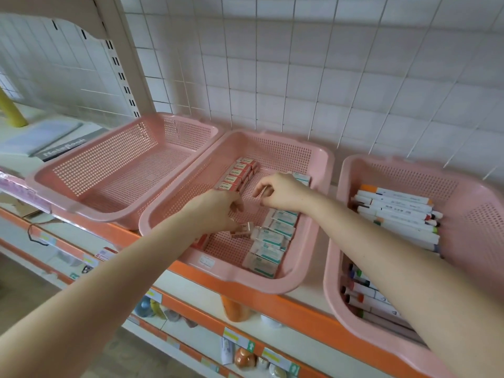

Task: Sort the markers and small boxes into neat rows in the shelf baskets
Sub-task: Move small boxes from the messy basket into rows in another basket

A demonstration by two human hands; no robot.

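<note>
Both your hands are working inside the middle basket (286, 156), where the small boxes belong. Your left hand (215, 211) reaches down over a few loose red-labelled boxes (241, 231) lying crooked near the front. Its fingers are curled downward right above them, but whether they have closed on one I cannot tell. Your right hand (285, 193) hovers over the bare mesh in the middle, fingers bent and thumb drawn in toward the forefinger. That looks like a pinch, though nothing held shows clearly.

A tidy row of red-labelled boxes (237, 175) runs along the back left, and a row of teal-labelled boxes (275, 236) lines the right wall. Keeping each colour to its own side leaves the centre free for your hands. The loose ones probably belong with the red row, so you would want to lift them squarely and avoid nudging the teal row just beside them.

The markers (395, 211) already lie side by side in the right basket (477, 214).
</note>
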